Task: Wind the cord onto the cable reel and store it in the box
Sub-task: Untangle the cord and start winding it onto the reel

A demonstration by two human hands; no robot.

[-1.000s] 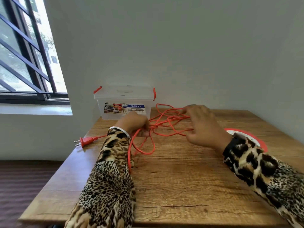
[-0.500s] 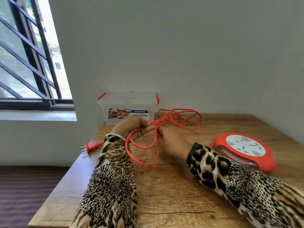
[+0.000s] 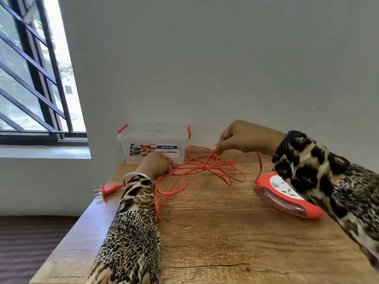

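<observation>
Two hands are on the tangled orange cord [image 3: 207, 168] heaped mid-table between the closed box [image 3: 153, 143] and the cable reel [image 3: 287, 196]: your right hand [image 3: 242, 138] pinches a raised strand, your left hand [image 3: 158, 163] curls around another, so ease loops apart gently before winding.
</observation>
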